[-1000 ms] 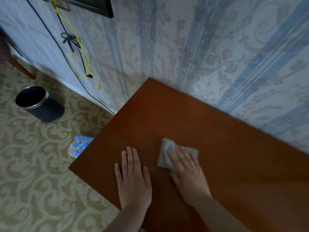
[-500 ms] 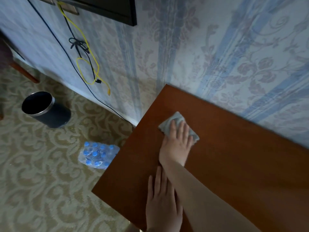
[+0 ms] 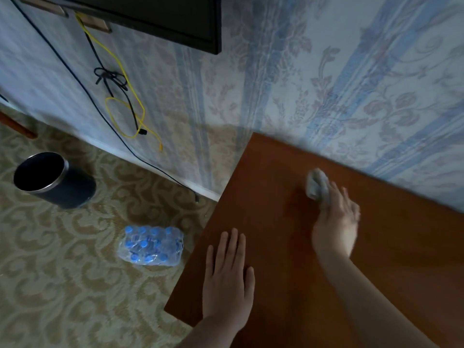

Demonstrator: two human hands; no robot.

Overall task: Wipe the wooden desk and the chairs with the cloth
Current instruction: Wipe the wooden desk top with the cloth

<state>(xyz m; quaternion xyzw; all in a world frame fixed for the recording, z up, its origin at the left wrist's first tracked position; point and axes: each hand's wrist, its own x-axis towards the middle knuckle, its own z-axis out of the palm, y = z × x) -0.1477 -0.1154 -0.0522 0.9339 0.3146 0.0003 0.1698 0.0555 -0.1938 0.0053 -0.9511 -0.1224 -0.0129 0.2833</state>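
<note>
Since half a second ago the right hand (image 3: 336, 222) has swept the cloth (image 3: 316, 185) rightward along the wooden desk (image 3: 288, 247), near the wall. Its blurred fingers press the bunched cloth down; the left hand (image 3: 227, 280) lies flat, fingers straight. Bunching could let the cloth skip patches.

Pretty dim, bluish indoor light with soft shadows, the right hand (image 3: 335, 222) and cloth (image 3: 316, 185) smeared by motion blur, and wide-angle bending along the wall (image 3: 351, 84) edges.
</note>
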